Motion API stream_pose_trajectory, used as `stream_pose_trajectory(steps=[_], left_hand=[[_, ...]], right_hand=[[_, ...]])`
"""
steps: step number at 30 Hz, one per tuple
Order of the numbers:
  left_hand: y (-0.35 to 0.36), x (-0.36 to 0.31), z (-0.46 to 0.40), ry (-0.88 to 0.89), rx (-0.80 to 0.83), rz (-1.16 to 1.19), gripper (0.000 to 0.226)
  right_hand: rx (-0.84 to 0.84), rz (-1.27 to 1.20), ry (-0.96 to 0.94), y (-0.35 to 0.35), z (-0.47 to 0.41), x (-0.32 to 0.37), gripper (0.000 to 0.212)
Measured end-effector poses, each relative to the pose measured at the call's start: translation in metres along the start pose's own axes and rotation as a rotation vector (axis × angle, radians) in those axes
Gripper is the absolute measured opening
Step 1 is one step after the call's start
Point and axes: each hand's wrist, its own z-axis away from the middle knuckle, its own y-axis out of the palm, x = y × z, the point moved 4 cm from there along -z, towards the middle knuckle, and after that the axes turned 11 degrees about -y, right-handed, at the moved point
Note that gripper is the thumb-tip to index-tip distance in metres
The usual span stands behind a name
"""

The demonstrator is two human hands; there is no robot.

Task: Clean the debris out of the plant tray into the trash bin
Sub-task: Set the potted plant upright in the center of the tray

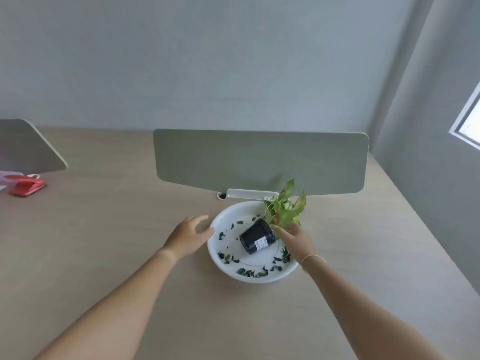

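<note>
A round white plant tray (228, 271) sits on the wooden desk. Inside it a dark pot (255, 236) lies tipped on its side, its green leafy plant (284, 206) pointing to the far right. Several dark green leaf scraps (250, 272) are scattered over the tray floor. My left hand (188, 233) is at the tray's left rim, fingers spread, fingertips touching or nearly touching the rim. My right hand (298, 240) reaches over the tray's right side, fingers apart, beside the pot's mouth and the leaves. No trash bin is in view.
A grey desk divider (259, 159) stands right behind the tray on a white clamp (249, 193). A red object (26, 187) lies at the far left by another divider (28, 146). The desk edge runs diagonally on the right.
</note>
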Motion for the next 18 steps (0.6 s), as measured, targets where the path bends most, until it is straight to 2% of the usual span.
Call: stream_pose_trajectory(steps=[4, 7, 9, 18], left_hand=[[0.012, 0.016, -0.016, -0.026, 0.096, 0.003, 0.052], [0.021, 0.029, -0.035, -0.042, 0.169, -0.006, 0.055], [0.022, 0.035, -0.048, -0.044, 0.200, 0.001, 0.058], [0.039, 0.049, -0.085, -0.048, 0.320, 0.044, 0.066]], right_hand=[[-0.033, -0.069, 0.227, 0.025, 0.000, -0.019, 0.041], [-0.090, -0.268, 0.403, 0.043, -0.003, -0.030, 0.056], [-0.125, -0.324, 0.466, 0.053, -0.008, -0.035, 0.058], [-0.171, -0.403, 0.577, 0.087, -0.028, -0.046, 0.085]])
